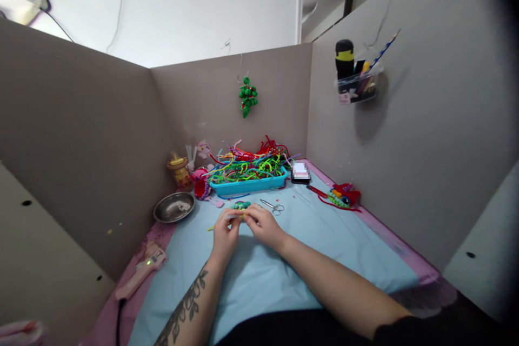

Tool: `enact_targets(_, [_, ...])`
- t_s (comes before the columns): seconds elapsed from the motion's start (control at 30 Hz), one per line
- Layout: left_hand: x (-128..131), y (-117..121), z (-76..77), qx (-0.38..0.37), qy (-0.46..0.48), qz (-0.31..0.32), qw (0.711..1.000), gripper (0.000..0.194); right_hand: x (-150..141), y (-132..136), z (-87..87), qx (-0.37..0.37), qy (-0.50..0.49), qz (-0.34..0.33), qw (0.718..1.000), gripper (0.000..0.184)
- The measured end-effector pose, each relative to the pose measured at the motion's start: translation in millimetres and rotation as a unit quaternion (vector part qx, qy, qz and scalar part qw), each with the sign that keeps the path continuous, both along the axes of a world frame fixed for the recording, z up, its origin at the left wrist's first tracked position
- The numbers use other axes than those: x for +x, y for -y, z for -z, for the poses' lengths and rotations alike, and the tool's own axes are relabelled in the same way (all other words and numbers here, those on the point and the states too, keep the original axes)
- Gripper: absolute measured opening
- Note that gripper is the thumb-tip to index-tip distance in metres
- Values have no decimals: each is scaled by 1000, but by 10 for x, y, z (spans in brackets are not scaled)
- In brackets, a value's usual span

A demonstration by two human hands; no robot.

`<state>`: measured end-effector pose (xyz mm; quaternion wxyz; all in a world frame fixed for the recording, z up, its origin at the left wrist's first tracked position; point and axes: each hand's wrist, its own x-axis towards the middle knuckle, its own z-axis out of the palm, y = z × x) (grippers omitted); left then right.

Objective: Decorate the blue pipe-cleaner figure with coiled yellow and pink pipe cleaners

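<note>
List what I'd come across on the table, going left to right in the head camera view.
Pink corded tool, metal bowl, left hand, right hand, dark-edged item with a blurred face, multicoloured fuzzy bundle.

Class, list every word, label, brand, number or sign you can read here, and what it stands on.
No text can be read.
Jar: print too small.
Pink label on the wall box: too small.
Screen: blurred into blocks.
Glue gun: any marking is too small.
</note>
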<state>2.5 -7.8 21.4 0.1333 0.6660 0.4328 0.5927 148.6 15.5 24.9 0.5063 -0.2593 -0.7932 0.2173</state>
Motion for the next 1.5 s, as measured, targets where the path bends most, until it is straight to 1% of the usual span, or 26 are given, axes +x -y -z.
enact_targets(0.1, [-9, -34, 41, -17, 5, 8, 1000, 12, 11, -29, 15, 2, 5, 9, 1000, 18])
enact_targets(0.23, [-1, -68, 80, -71, 65, 19, 995, 25, 26, -44, 12, -1, -9, 39, 999, 16])
enact_targets(0.33, [9, -62, 67, -92, 77, 28, 992, 20, 32, -36, -7, -10, -30, 68, 997, 15])
enact_targets(0.5, [17, -40, 34, -99, 70, 19, 993, 17, 28, -26, -24, -12, -43, 82, 996, 11])
enact_targets(0.83, [30, -57, 56, -112, 113, 64, 985, 18, 30, -48, 17, -9, -48, 101, 994, 5])
enact_targets(1.03, [37, -53, 64, -131, 127, 52, 982, 21, 14, -62, 61, 4, -45, 101, 994, 8])
enact_targets(1.17, [31, -52, 87, -98, 89, 37, 991, 16, -10, -64, 67, -12, -37, 101, 994, 9])
enact_targets(1.23, [26, -49, 86, -77, 66, 32, 994, 13, -21, -59, 63, -28, -37, 87, 995, 10])
enact_targets(1.37, [12, -40, 55, -50, 42, 26, 998, 8, -24, -48, 54, -37, -34, 45, 998, 24])
enact_targets(1.4, [9, -40, 48, -46, 39, 24, 998, 8, -21, -50, 56, -35, -31, 37, 998, 25])
enact_targets(1.5, [3, -42, 37, -38, 33, 15, 999, 7, -13, -72, 77, -27, -17, 22, 999, 16])
